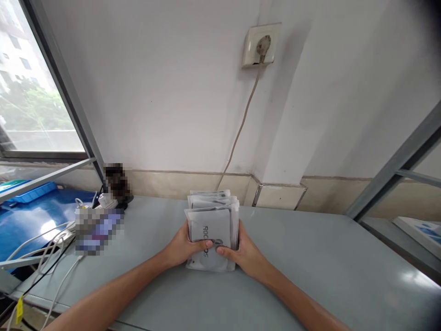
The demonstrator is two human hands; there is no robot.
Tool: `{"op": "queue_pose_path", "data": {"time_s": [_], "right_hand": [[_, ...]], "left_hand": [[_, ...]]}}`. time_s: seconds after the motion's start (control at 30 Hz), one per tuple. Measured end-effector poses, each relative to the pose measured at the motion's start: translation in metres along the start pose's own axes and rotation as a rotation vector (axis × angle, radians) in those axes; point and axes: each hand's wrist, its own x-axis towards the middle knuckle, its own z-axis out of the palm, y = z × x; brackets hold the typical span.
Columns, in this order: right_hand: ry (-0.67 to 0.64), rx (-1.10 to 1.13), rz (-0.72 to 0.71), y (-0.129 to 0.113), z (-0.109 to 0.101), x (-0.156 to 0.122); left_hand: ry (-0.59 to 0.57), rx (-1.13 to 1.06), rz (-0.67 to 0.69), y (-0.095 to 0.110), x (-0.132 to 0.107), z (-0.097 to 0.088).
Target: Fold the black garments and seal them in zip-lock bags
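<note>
A stack of grey-white plastic pouches (213,216) with dark lettering stands on edge on the pale grey table (310,257), near its middle. My left hand (181,248) grips the stack from the left, thumb across the front pouch. My right hand (241,250) grips it from the right, its thumb also on the front pouch. Both hands are closed around the stack, and their fingers behind it are hidden.
White cables (51,248) and a blurred-out item (96,230) lie at the table's left. A blue surface (31,216) sits beyond, under a window. A wall socket (261,46) with a cord hangs above. A grey metal frame (396,165) rises at the right.
</note>
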Motion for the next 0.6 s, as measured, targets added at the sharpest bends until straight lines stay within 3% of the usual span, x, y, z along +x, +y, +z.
{"op": "queue_pose_path", "data": {"time_s": [0.17,0.37,0.6], "right_hand": [[-0.027,0.136,0.044,0.001,0.002,0.000],[0.035,0.349,0.184,0.000,0.006,0.004],[0.092,0.323,0.215,0.007,0.005,0.009]], "left_hand": [[-0.049,-0.126,-0.080,-0.002,-0.001,0.000],[0.048,-0.238,-0.190,0.007,0.003,0.005],[0.107,-0.198,-0.221,0.017,0.006,0.009]]}}
